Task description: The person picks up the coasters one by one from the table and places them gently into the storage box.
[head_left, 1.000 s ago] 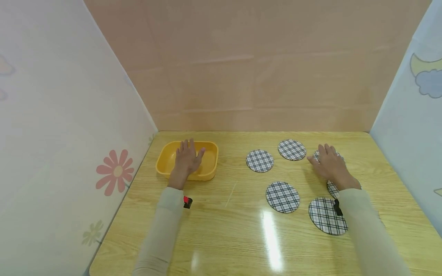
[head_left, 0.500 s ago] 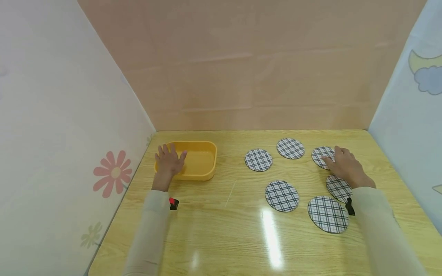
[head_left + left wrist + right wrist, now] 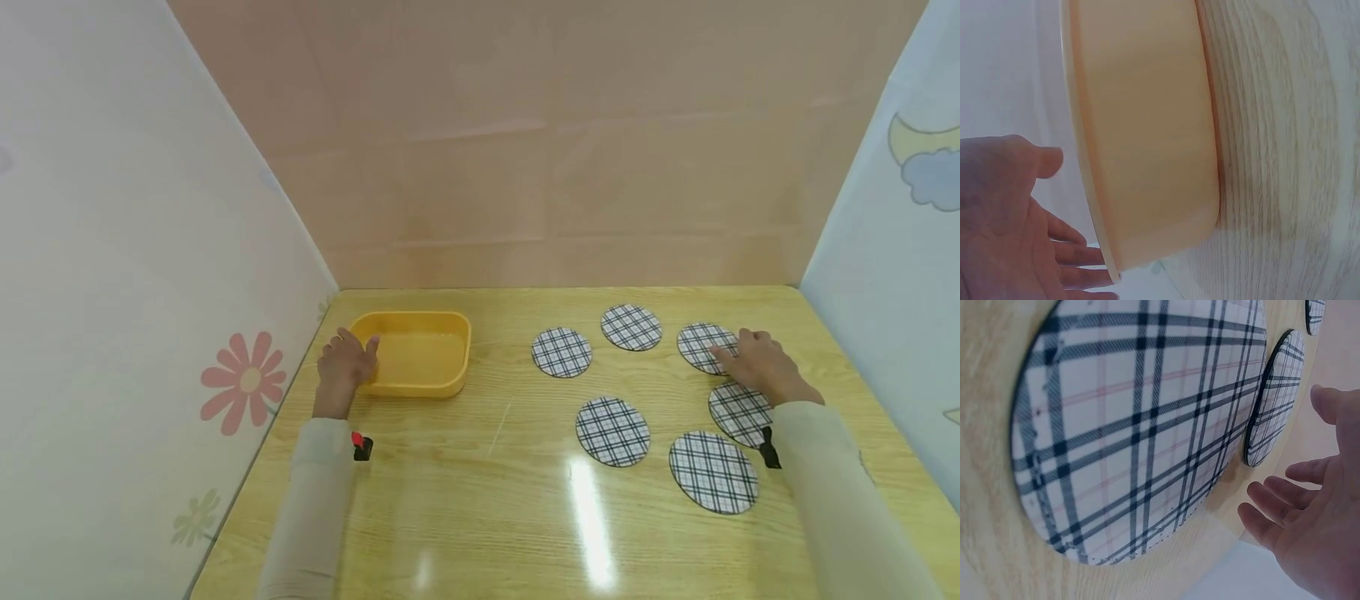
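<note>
The left hand (image 3: 347, 360) rests open-fingered at the left end of the yellow tray (image 3: 416, 353), holding nothing, while the right hand (image 3: 757, 364), fingers relaxed and gripping nothing, lies over the far-right plaid coaster (image 3: 697, 343), apparently to draw it off the wooden table (image 3: 480, 500).

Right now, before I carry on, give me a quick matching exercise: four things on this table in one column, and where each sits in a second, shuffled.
Things:
1. yellow tray
2. left hand
3. right hand
4. nearest plaid coaster

Places:
A. over the far-right plaid coaster
B. far left of the wooden table
C. at the tray's left end
D. front right, beside the right sleeve

Pairs: 1-B, 2-C, 3-A, 4-D
</note>
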